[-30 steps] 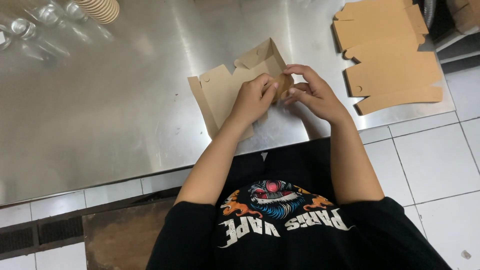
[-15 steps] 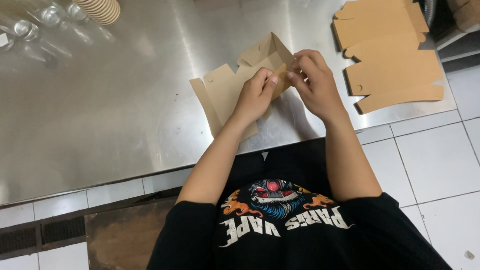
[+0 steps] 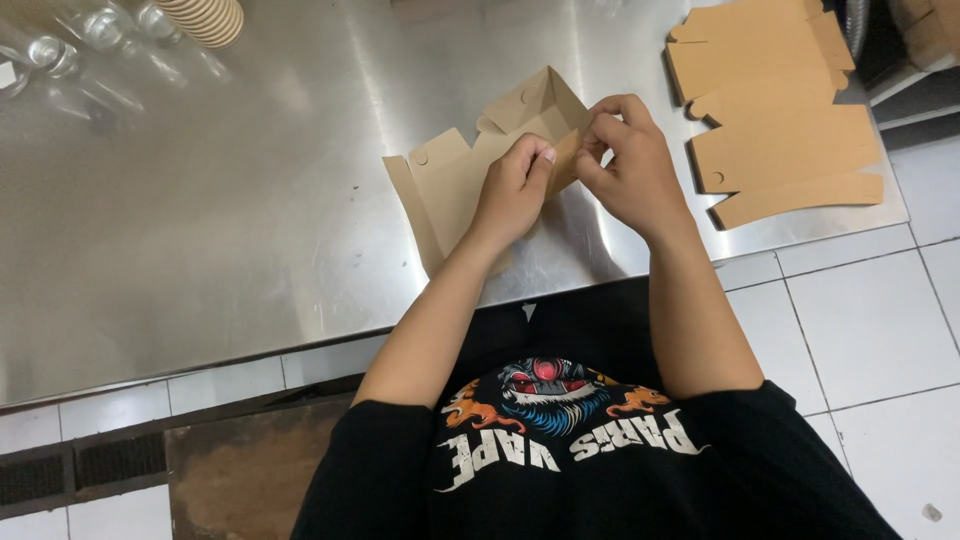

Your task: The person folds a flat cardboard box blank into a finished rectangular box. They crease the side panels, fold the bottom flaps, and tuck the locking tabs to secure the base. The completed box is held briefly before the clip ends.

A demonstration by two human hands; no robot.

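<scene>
While a person leans over a steel table [image 3: 250,230], both hands work a half-folded brown cardboard box [image 3: 480,165] lying near the table's front edge. Left hand [image 3: 513,187] pinches one raised flap; right hand [image 3: 625,165] pinches the same corner from the other side. Flat cardboard blanks [image 3: 775,100] are stacked at the right edge.

This is looking like a food-service or takeaway prep area: a stainless steel counter [image 3: 250,230] is standing over a white tiled floor [image 3: 870,330], a stack of flat brown cardboard box blanks [image 3: 775,110] is waiting on it, and stacked paper cups [image 3: 205,18] and clear plastic cups [image 3: 60,45] are sitting at the far edge.
</scene>
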